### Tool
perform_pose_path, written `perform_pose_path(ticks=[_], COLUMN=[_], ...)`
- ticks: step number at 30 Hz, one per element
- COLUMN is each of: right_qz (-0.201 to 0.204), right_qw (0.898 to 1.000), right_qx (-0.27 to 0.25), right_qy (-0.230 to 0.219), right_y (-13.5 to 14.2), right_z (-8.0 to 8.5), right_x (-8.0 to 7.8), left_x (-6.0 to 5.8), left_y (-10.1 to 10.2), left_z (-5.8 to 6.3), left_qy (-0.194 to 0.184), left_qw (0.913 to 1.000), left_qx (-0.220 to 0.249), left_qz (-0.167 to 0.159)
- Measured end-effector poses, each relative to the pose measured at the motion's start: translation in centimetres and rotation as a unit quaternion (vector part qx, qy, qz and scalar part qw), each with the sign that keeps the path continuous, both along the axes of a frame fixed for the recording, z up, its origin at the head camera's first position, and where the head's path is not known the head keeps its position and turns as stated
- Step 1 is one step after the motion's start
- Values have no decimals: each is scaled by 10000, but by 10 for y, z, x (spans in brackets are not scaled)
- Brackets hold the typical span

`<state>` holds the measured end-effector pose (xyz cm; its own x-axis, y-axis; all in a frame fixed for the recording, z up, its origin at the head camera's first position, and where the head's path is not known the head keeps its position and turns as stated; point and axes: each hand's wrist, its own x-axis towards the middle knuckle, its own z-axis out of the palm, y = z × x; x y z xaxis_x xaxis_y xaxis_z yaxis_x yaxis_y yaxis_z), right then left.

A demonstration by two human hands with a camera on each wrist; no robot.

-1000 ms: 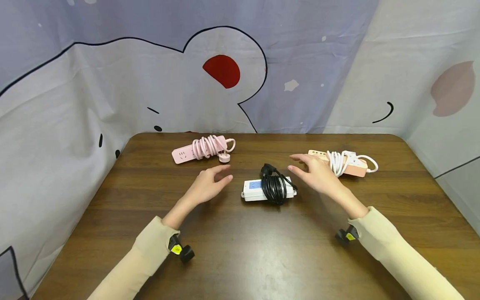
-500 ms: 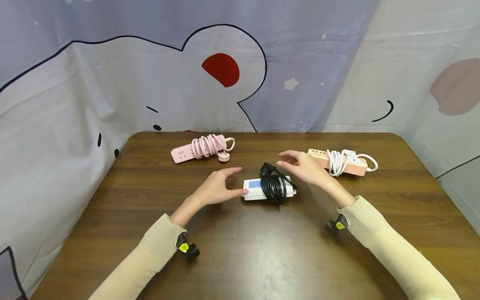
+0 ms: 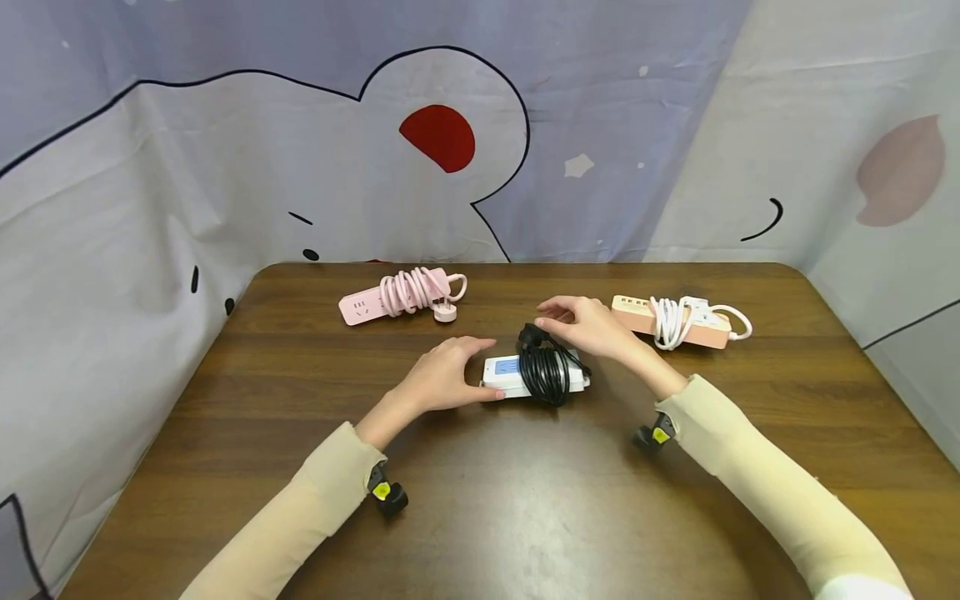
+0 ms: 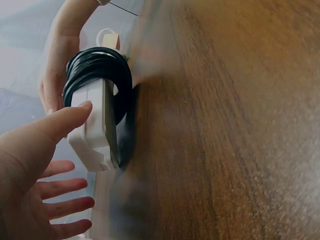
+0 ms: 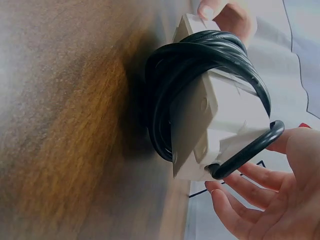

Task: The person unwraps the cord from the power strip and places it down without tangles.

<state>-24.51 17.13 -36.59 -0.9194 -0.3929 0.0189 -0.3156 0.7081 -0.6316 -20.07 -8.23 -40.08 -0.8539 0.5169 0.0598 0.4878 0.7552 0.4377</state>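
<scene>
A white power strip (image 3: 502, 377) with a blue socket face lies mid-table, its black cord (image 3: 545, 375) wound round the right half. The cord's black plug (image 3: 532, 336) sticks up at the back. My left hand (image 3: 444, 375) is at the strip's left end, thumb at its near edge, the other fingers extended and apart in the left wrist view. Behind the strip, my right hand (image 3: 588, 329) reaches in with thumb and fingers by the plug. In the right wrist view its fingers (image 5: 255, 190) are loosely bent near the cord loop, and the plug is hidden.
Farther back on the left lies a pink power strip (image 3: 363, 307) with a wound pink cord. An orange power strip (image 3: 633, 315) with a white cord is at the back right, close to my right hand. A printed curtain (image 3: 322, 167) hangs behind the brown table (image 3: 517, 492).
Both hands have moved inward to the white power strip. My left thumb has come to its left end, while the right hand has shifted left toward the plug. All three strips stay in place.
</scene>
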Motion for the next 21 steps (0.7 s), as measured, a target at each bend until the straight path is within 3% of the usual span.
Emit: perform_pose_path(ticks=[5, 13, 21], right_qz=[-11, 36, 29], right_qw=[10000, 9999, 9998], right_qx=[52, -10, 87], right_qy=[-24, -102, -170], right_y=[-1, -4, -8], right_z=[-2, -6, -6], right_x=[-3, -4, -5], left_x=[-1, -3, -2], left_y=[3, 4, 9], left_z=[-2, -7, -5], left_qy=[-7, -355, -179], left_qw=[10000, 9991, 9996], left_qx=[-62, 229, 192], left_qz=[-48, -14, -96])
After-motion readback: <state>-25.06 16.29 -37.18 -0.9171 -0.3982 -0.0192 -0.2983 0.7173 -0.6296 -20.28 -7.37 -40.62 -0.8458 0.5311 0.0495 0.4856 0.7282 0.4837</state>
